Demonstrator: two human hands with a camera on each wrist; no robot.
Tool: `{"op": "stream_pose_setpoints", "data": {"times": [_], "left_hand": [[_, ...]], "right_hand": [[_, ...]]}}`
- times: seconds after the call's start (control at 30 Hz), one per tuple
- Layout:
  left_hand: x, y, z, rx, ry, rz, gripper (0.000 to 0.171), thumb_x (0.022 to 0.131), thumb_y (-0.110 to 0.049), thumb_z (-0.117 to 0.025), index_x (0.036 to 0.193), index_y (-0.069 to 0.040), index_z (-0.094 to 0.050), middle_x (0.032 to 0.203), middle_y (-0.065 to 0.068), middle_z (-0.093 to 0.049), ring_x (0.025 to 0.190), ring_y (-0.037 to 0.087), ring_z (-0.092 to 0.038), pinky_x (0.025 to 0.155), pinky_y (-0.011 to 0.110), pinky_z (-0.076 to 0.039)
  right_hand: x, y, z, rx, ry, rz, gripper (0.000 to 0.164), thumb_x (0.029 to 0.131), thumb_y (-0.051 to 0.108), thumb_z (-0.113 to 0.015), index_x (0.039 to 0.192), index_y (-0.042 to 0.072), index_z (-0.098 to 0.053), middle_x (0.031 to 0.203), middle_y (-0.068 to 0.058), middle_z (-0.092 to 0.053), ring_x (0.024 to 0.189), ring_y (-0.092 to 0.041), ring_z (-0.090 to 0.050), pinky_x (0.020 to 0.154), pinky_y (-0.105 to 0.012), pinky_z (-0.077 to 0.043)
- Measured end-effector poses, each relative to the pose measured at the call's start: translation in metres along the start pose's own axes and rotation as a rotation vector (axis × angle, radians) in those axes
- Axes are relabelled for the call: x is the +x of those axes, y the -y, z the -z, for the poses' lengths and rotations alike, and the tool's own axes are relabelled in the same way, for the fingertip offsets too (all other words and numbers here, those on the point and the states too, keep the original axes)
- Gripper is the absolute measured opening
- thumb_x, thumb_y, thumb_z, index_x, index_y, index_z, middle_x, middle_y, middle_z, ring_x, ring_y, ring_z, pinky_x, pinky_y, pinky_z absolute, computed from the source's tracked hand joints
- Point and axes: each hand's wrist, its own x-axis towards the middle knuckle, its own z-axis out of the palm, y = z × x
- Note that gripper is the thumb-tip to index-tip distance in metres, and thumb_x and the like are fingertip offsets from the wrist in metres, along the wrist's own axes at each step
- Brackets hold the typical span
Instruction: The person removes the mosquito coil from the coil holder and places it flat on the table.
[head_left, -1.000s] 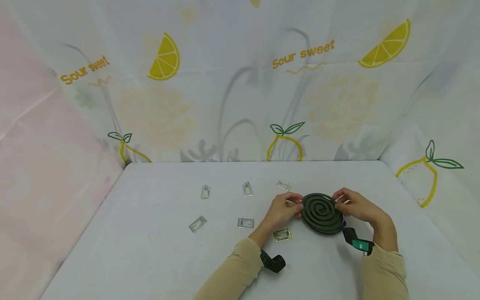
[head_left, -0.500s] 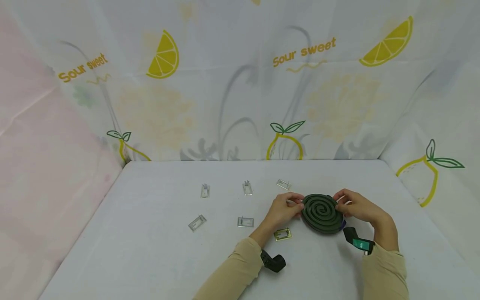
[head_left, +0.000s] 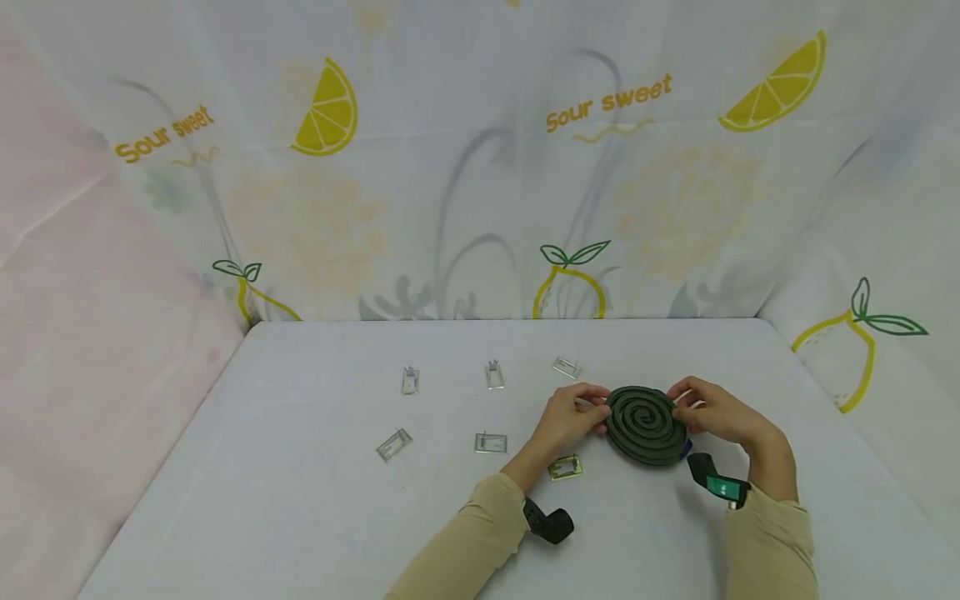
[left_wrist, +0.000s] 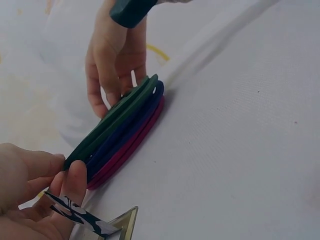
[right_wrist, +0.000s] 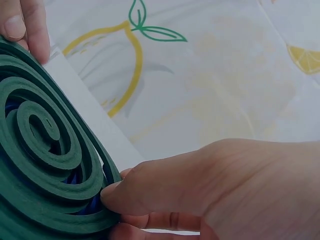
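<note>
A green spiral mosquito coil (head_left: 645, 423) lies uppermost in a stack, tilted off the table in the head view. Beneath it, the left wrist view shows a blue coil (left_wrist: 125, 137) and a magenta coil (left_wrist: 131, 154). My left hand (head_left: 564, 422) pinches the stack's left edge, thumb and fingers on either side. At the upper right edge, my right hand (head_left: 717, 414) grips it with its thumb on the green face (right_wrist: 55, 195). A gold-coloured metal coil stand (head_left: 565, 467) lies just below my left hand.
Several silver metal stands lie on the white table, among them one at the far left (head_left: 409, 381), one at the back (head_left: 567, 367) and one in the middle (head_left: 491, 443). A printed cloth (head_left: 450, 208) hangs behind the table's back edge.
The stack has shifted very slightly to the right between my hands. Both hands keep their hold, and the metal stands lie where they were.
</note>
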Motion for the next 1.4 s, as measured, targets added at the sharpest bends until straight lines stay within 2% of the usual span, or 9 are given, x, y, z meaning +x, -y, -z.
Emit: {"op": "stream_pose_setpoints", "data": {"times": [0.3,1.07,1.2,1.33,1.4], "left_hand": [[0.0,0.002,-0.001,0.01,-0.005,-0.01,0.025,0.089,-0.006,-0.063,0.114,-0.004,-0.064,0.098,0.007,-0.061,0.077,0.014,-0.068,0.066,0.024,-0.057],[0.001,0.002,-0.002,-0.013,-0.006,0.005,0.025,0.089,-0.006,-0.063,0.114,-0.006,-0.064,0.096,0.004,-0.061,0.074,0.011,-0.067,0.066,0.023,-0.056],[0.0,0.0,0.0,0.037,-0.026,-0.008,0.024,0.091,-0.009,-0.062,0.114,-0.007,-0.064,0.096,0.003,-0.062,0.073,0.009,-0.066,0.063,0.02,-0.054],[0.0,-0.005,0.007,0.119,-0.054,-0.034,0.026,0.092,-0.013,-0.061,0.117,-0.009,-0.063,0.097,0.001,-0.063,0.075,0.005,-0.063,0.063,0.018,-0.051],[0.0,-0.008,0.012,0.145,-0.061,-0.067,0.027,0.092,-0.014,-0.06,0.119,-0.009,-0.062,0.099,0.003,-0.063,0.078,0.006,-0.063,0.063,0.018,-0.051]], "right_hand": [[0.0,0.0,-0.001,0.001,-0.007,-0.019,0.032,0.091,0.01,-0.051,0.119,-0.005,-0.044,0.1,-0.016,-0.055,0.078,-0.017,-0.054,0.069,-0.03,-0.047],[0.001,-0.002,0.001,0.003,-0.006,-0.031,0.032,0.092,0.01,-0.049,0.12,-0.005,-0.044,0.101,-0.016,-0.056,0.077,-0.016,-0.054,0.068,-0.03,-0.048],[0.0,0.001,0.0,-0.032,-0.06,-0.002,0.032,0.096,0.013,-0.046,0.12,-0.007,-0.043,0.106,-0.023,-0.057,0.085,-0.02,-0.057,0.071,-0.03,-0.049],[0.0,0.006,0.0,-0.078,-0.181,0.035,0.034,0.099,0.018,-0.044,0.122,-0.008,-0.043,0.113,-0.028,-0.054,0.097,-0.028,-0.057,0.073,-0.028,-0.048],[0.001,0.009,0.002,-0.087,-0.24,0.045,0.035,0.1,0.019,-0.043,0.123,-0.008,-0.042,0.115,-0.028,-0.052,0.102,-0.032,-0.056,0.074,-0.026,-0.047]]}}
